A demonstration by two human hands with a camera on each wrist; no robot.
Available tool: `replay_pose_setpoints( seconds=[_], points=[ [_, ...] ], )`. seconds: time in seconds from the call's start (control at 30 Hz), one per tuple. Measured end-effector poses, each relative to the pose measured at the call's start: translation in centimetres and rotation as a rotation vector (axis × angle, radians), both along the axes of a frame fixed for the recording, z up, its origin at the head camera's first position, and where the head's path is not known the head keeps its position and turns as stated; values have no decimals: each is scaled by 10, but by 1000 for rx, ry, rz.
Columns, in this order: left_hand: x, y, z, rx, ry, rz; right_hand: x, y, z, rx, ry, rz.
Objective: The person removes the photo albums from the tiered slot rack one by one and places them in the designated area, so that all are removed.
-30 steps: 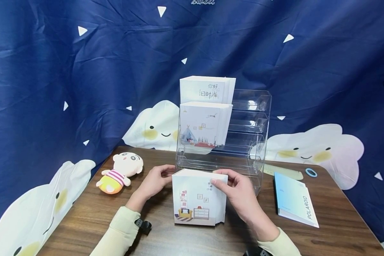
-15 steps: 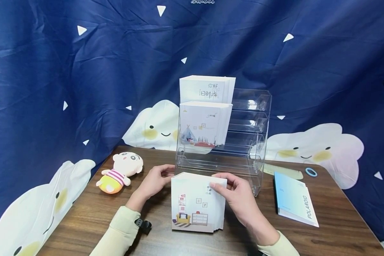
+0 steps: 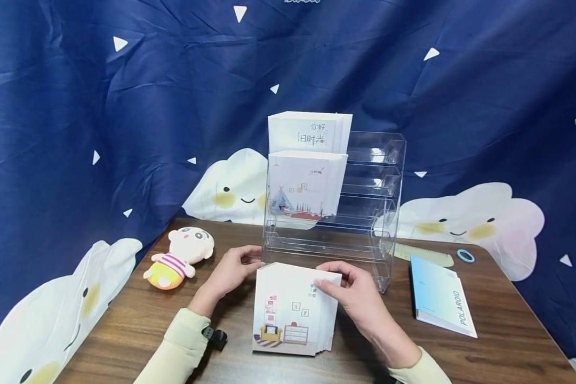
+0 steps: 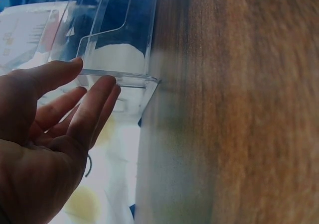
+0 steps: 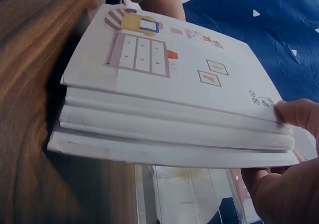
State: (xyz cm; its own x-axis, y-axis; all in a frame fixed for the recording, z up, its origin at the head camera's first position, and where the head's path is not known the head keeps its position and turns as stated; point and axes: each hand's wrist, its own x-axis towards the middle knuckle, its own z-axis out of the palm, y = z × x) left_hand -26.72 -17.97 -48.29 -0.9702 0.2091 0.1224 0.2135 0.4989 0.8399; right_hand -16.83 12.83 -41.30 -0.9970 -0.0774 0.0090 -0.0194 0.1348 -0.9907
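My right hand (image 3: 360, 290) pinches the upper right corner of a stack of white booklets (image 3: 288, 298), thumb on the front cover and fingers behind. The cover bears a yellow armchair, a dresser and small picture frames. In the right wrist view, the stack's layered edges (image 5: 169, 124) show, slightly uneven. Behind the stack stands a clear tiered display rack (image 3: 326, 245). My left hand (image 3: 232, 272) is at the rack's lower left front corner, with its thumb and fingers apart and nothing held. In the left wrist view, those fingertips (image 4: 107, 82) are close to the rack's edge; contact is unclear.
Two groups of white booklets stand on the rack's left side, an upper (image 3: 302, 133) and a lower (image 3: 302, 186). A plush doll (image 3: 177, 258) lies left. To the right lie a blue POLAROID book (image 3: 441, 298), a pale comb (image 3: 424, 255) and a blue ring (image 3: 465, 256).
My right hand has drawn the stack of booklets toward me and slightly left, and the stack has turned a little. The left hand has stayed by the rack's corner.
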Motion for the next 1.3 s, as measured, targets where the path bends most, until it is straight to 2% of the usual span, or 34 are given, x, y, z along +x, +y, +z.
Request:
replay_pose_setpoints(
  seconds=[0.37,0.5,0.83,1.03,1.3],
  points=[
    [1,0,-1,3,-17,1,-4,5,-7,88,79,16],
    [1,0,-2,-6,-24,6,-7,5,-9,113,71,26],
    [1,1,-2,2,-18,18,-11,8,-18,141,97,109],
    [0,1,-3,-10,-21,21,-13,7,-20,190,104,93],
    [-1,0,-1,-23,-4,9,-18,5,-27,344,160,28]
  ],
)
